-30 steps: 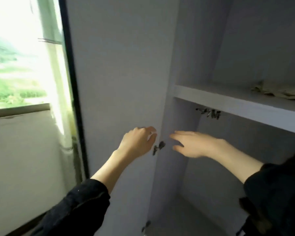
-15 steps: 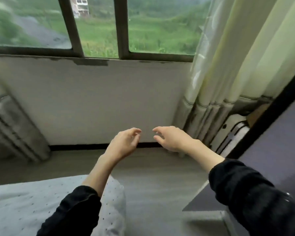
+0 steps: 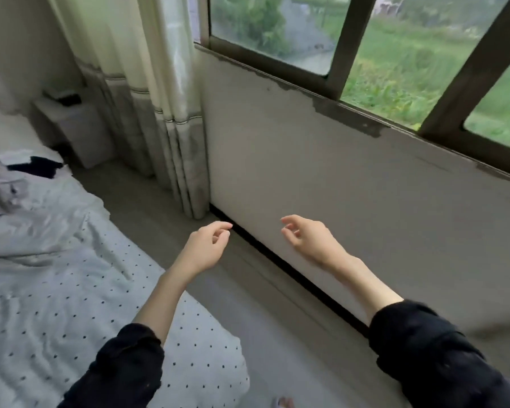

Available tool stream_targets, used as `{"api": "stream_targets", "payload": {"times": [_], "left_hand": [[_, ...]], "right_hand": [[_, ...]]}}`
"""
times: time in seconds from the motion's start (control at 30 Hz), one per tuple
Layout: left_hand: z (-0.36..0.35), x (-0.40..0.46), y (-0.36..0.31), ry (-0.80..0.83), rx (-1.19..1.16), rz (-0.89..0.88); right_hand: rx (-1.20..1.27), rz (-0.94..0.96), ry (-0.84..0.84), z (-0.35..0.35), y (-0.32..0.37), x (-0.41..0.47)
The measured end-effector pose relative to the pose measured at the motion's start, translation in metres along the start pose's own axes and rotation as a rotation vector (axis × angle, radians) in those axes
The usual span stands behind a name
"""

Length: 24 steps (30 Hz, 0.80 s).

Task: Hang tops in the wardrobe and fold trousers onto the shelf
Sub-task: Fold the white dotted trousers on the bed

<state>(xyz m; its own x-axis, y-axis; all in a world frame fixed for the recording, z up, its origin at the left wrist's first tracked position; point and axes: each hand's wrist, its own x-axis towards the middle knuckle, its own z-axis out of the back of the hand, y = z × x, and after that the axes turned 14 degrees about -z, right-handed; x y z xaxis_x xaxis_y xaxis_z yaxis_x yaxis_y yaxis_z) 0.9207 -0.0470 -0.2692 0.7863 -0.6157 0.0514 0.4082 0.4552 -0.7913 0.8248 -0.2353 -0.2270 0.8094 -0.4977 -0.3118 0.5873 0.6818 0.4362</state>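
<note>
My left hand (image 3: 206, 245) and my right hand (image 3: 305, 238) hang in the air over the floor strip between the bed and the wall, both empty with loosely curled fingers. Crumpled clothes lie on the bed at the far left: a pale grey garment (image 3: 0, 184) and a dark navy one (image 3: 34, 167) behind it. The wardrobe is out of view.
A bed with a white dotted sheet (image 3: 71, 290) fills the lower left. A small white cabinet (image 3: 77, 125) stands in the corner beside cream curtains (image 3: 165, 107). A low wall under a dark-framed window (image 3: 351, 45) runs along the right. Grey floor (image 3: 277, 334) lies between.
My view has swung left from the wardrobe, past the window, to the bed. Both hands have come off the wardrobe door area and stayed empty in front of me.
</note>
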Motion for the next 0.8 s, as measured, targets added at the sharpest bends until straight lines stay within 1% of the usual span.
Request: {"api": "stream_targets", "payload": {"times": [0.13,0.2,0.33,0.47,0.67,0.73,0.8], "left_hand": [[0.005,0.031,0.003,-0.098,-0.017,0.126],[0.016,0.045,0.011,-0.163,-0.026,0.206],[0.045,0.063,0.049,-0.304,-0.007,0.368],[0.07,0.081,0.089,-0.393,0.0,0.479],[0.143,0.145,0.16,-0.592,-0.04,0.58],[0.172,0.165,0.179,-0.694,-0.065,0.611],[0.195,0.178,0.19,-0.728,-0.069,0.64]], "right_hand": [[-0.044,0.147,0.078,0.015,0.015,0.071],[-0.071,0.237,0.149,0.01,0.036,0.11],[-0.14,0.407,0.318,-0.019,0.096,0.174],[-0.213,0.564,0.424,-0.046,0.155,0.223],[-0.336,0.791,0.452,-0.067,0.281,0.328],[-0.375,0.877,0.463,-0.072,0.332,0.362],[-0.385,0.937,0.465,-0.076,0.374,0.381]]}}
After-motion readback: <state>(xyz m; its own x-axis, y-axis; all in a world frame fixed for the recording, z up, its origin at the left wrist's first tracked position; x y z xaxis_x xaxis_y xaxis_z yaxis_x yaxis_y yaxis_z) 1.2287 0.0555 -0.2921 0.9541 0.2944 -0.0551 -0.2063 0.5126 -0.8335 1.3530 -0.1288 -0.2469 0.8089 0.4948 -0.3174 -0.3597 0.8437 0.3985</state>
